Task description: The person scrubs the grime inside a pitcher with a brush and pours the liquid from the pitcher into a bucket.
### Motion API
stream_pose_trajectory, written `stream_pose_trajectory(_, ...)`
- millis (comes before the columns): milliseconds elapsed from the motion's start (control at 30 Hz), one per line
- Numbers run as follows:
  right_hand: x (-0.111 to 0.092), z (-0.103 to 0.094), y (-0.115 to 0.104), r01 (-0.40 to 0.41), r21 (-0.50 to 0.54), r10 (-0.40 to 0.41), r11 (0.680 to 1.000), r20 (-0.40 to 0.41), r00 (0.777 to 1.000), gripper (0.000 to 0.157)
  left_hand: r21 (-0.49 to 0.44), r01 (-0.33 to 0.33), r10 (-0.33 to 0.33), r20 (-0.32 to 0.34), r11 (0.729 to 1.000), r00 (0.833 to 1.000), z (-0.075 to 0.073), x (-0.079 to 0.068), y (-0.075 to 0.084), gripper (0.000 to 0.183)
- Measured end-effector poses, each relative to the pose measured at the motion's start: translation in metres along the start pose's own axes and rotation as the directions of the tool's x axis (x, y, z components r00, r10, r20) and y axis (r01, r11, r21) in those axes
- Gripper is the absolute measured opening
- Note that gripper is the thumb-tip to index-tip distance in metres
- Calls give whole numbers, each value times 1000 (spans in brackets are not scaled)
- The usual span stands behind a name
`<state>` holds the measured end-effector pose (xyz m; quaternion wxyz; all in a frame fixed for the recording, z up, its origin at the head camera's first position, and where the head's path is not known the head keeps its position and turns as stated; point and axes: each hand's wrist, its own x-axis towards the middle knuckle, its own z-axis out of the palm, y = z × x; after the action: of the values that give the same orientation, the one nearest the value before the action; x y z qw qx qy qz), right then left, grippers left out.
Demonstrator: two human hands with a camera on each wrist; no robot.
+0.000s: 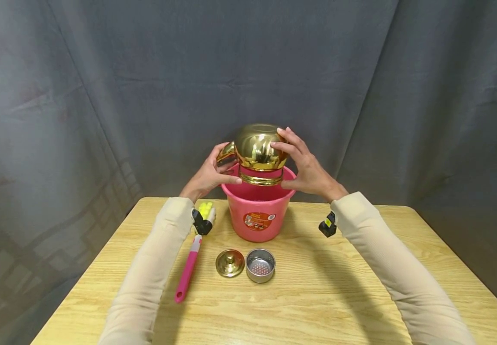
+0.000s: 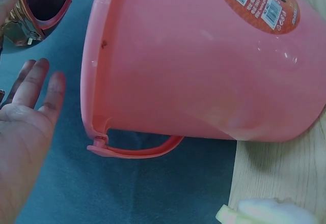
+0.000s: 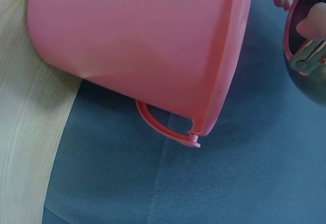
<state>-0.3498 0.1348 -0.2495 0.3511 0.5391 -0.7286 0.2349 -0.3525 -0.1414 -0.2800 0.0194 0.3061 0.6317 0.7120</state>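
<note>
A shiny gold teapot (image 1: 259,148) hangs upside down over a pink bucket (image 1: 239,207), its mouth turned toward the bucket's opening. My left hand (image 1: 208,176) grips it at the spout side, thumb near the rim. On the other side my right hand (image 1: 310,173) holds the round body with spread, bent fingers, the thumb by the rim. In the right wrist view, that thumb (image 3: 313,23) overlaps the teapot's dark mouth. Only part of the teapot (image 2: 48,0) shows in the left wrist view, above the left fingers.
On the wooden table (image 1: 309,297), in front of the bucket, lie a gold lid (image 1: 230,263) and a round metal strainer (image 1: 260,266). To the left lies a brush (image 1: 188,268) with a pink handle and a yellow and white head. A grey curtain (image 1: 188,72) hangs behind.
</note>
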Motion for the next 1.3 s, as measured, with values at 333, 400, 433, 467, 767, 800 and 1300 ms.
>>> stream_pose_trajectory(333, 9, -12, -31, -201, 192, 210, 961, -26, 977, 91, 57, -20, 21, -13, 998, 1000, 5, -1, 17, 88)
stream_pose_trajectory(400, 9, -12, -32, -263, 230, 276, 937, -22, 961, 92, 58, -45, 47, -34, 997, 998, 4, 2, 15, 88)
stream_pose_trajectory(433, 9, -12, -32, -286, 250, 301, 925, -22, 954, 93, 57, -57, 60, -46, 997, 997, 4, 4, 14, 87)
stream_pose_trajectory(467, 8, -12, -32, -304, 262, 321, 916, -23, 947, 93, 58, -72, 75, -59, 996, 995, 3, 6, 13, 85)
stream_pose_trajectory(767, 5, -9, -27, -447, 428, 487, 786, 17, 873, 93, 106, -89, 105, -156, 990, 982, 13, 5, 26, 62)
stream_pose_trajectory(800, 5, -9, -28, -459, 445, 504, 769, 21, 864, 93, 127, -75, 96, -164, 989, 982, 15, 4, 29, 61)
stream_pose_trajectory(1300, -4, -1, -10, -407, 691, 587, 597, -30, 809, 66, 306, 80, 12, -286, 949, 958, 24, 9, 42, 62)
